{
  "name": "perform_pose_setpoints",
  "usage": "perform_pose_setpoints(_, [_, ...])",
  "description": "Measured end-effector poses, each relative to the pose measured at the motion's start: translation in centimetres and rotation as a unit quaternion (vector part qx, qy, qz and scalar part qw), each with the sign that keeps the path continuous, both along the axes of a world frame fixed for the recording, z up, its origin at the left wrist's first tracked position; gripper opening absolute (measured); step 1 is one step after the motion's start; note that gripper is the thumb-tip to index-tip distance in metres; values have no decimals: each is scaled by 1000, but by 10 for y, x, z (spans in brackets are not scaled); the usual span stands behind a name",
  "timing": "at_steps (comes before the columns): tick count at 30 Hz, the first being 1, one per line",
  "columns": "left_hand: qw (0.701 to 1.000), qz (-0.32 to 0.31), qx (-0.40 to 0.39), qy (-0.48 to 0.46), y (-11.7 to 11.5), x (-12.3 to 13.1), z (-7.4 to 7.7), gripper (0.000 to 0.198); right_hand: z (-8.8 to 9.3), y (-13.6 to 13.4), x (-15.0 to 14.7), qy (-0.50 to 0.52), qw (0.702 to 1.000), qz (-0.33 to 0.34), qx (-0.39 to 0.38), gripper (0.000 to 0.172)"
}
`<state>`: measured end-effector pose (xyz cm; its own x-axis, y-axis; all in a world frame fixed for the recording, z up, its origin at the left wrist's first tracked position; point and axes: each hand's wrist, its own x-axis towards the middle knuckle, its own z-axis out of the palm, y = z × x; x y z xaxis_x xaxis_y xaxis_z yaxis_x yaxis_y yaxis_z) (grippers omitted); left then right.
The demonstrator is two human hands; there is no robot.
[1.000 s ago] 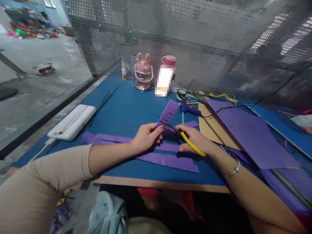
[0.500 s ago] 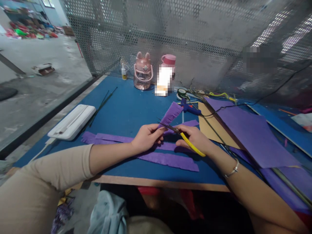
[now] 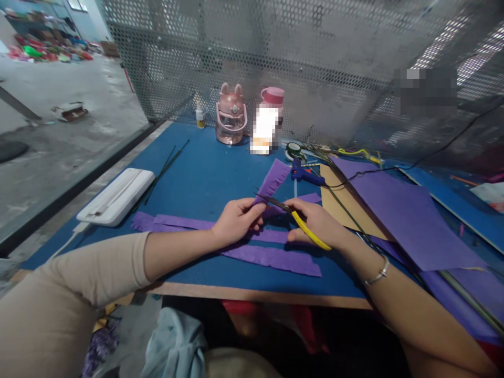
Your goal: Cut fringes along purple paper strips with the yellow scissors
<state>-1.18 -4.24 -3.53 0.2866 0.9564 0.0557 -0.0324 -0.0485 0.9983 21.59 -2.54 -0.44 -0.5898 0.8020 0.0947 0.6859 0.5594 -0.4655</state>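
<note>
Pinched in my left hand (image 3: 239, 220) is a purple strip (image 3: 276, 178) whose free end rises up and to the right, with small cuts along its edge. My right hand (image 3: 315, 223) is closed around a pair of scissors (image 3: 305, 229) with yellow handles and dark blades. The blades lie across the strip just above my left fingertips, slightly apart. Under and in front of my hands, several more purple strips lie on the blue table, one of them a fringed strip (image 3: 271, 260) near the front edge.
Purple sheets (image 3: 413, 210) and a tan sheet (image 3: 350, 210) cover the right side. A blue glue gun (image 3: 307, 173) and a tape roll (image 3: 294, 151) lie behind my right hand. A pink bottle (image 3: 231, 115) stands at the back; a white power bank (image 3: 117, 197) rests left.
The raised end of the strip has shifted slightly left and up. My hands and the scissors have moved only a little.
</note>
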Motion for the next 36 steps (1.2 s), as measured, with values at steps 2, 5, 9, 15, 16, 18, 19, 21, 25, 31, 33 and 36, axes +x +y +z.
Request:
perform_pose_setpoints(2, [1000, 9, 4, -4, 0, 1, 0, 39, 1, 0, -1, -7, 1000, 14, 8, 74])
perform_pose_setpoints(5, [1000, 15, 9, -5, 0, 1, -1, 41, 1, -1, -1, -3, 1000, 24, 8, 77])
perform_pose_setpoints(9, [1000, 24, 20, 0, 0, 0, -1, 41, -2, 0, 0, 0, 1000, 25, 6, 79])
perform_pose_setpoints(15, [1000, 6, 13, 1, 0, 0, -1, 38, -1, 0, -1, 2, 1000, 24, 3, 78])
perform_pose_setpoints(16, [1000, 2, 12, 0, 0, 0, -2, 38, -1, 0, -1, 3, 1000, 25, 3, 77])
perform_pose_setpoints(18, [1000, -1, 14, -3, 0, 0, -3, 37, -1, -1, -3, 5, 1000, 22, 7, 75])
perform_pose_setpoints(19, [1000, -1, 16, -3, 0, 0, -3, 36, -1, -1, -3, 5, 1000, 19, 9, 73])
perform_pose_setpoints(21, [1000, -3, 14, -3, 0, 0, -2, 35, 0, -1, -5, 3, 1000, 15, 11, 68])
perform_pose_setpoints(25, [1000, -5, 5, 2, 0, -1, -1, 33, -1, -2, -5, 5, 1000, 2, 15, 55])
perform_pose_setpoints(31, [1000, -8, 9, 8, -2, 1, -3, 37, -5, -1, -2, 18, 999, -19, 23, 40])
perform_pose_setpoints(33, [1000, -10, 19, 22, 0, -1, 1, 38, -3, 1, -2, 24, 999, -20, 32, 41])
perform_pose_setpoints(36, [985, 14, 143, 99, 9, -13, 21, 34, 8, 6, -7, 40, 996, -32, 78, 44])
